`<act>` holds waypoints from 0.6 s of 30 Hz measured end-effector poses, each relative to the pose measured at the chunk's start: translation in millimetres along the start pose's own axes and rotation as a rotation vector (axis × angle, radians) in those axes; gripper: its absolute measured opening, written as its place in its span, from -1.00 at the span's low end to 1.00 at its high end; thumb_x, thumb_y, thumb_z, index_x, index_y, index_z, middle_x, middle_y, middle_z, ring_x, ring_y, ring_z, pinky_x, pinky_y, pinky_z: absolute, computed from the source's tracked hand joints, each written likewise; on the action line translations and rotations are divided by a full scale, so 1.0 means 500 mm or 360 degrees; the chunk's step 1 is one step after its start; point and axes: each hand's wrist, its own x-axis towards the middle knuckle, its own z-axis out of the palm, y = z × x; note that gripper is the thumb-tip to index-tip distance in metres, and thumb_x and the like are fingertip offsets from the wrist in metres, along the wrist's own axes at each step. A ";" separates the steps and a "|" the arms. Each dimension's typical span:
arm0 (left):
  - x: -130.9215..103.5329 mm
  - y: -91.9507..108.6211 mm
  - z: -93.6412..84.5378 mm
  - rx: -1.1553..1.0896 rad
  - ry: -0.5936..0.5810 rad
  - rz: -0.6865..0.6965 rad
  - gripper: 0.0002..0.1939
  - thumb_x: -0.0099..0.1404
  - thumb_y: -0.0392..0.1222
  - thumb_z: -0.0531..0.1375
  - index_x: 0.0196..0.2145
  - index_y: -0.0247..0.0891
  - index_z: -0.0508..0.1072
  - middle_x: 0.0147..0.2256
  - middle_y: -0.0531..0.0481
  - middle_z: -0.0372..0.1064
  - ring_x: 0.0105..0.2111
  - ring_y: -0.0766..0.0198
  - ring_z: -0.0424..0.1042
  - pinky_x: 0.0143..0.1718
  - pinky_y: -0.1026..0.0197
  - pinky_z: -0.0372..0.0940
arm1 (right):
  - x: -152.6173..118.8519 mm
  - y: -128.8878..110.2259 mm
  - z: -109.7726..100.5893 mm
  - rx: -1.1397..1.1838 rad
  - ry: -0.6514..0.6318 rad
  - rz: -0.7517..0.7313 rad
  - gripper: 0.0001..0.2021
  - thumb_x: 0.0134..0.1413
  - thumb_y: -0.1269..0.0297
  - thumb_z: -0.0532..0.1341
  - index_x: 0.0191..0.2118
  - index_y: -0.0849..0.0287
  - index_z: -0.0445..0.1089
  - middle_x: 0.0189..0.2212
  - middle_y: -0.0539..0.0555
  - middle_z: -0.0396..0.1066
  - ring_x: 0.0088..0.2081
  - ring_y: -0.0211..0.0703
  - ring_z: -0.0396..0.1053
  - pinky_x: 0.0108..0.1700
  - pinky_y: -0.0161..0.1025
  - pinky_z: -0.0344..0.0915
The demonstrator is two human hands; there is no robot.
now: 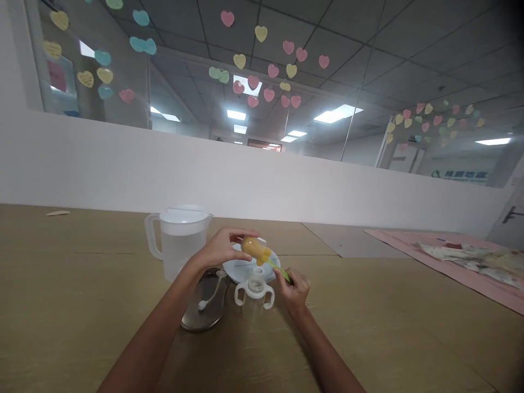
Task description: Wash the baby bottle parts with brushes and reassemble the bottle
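My left hand (224, 246) holds an orange-yellow rounded piece (254, 248) tilted above a white plate (234, 271). In my right hand (293, 289) is a thin green-handled tool (282, 271), its far end at the yellow rim of that piece; whether it goes inside is hard to tell. Below both hands stands a clear bottle (254, 305) with an open neck and two white handles. To its left, a metal tray (200, 319) bears a pale straw with a weighted end (212, 295).
A lidded translucent pitcher (184, 240) stands behind the tray at the left. Farther right lies a pink cloth (429, 265) with papers or packets on it. A small pale strip (58, 213) is at the back left, near the white wall (123, 169).
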 end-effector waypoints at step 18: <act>-0.003 0.026 -0.030 0.0481 0.0454 -0.0042 -0.54 0.00 -0.15 0.22 -0.08 -0.13 0.40 0.01 0.02 0.30 -0.04 0.12 0.28 -0.09 0.17 0.22 | 0.014 0.045 0.004 -0.0336 -0.0092 0.0341 -0.48 0.06 -0.04 0.05 -0.76 0.19 0.12 -0.82 -0.08 0.05 -0.71 -0.39 -0.10 -0.60 -0.36 -0.17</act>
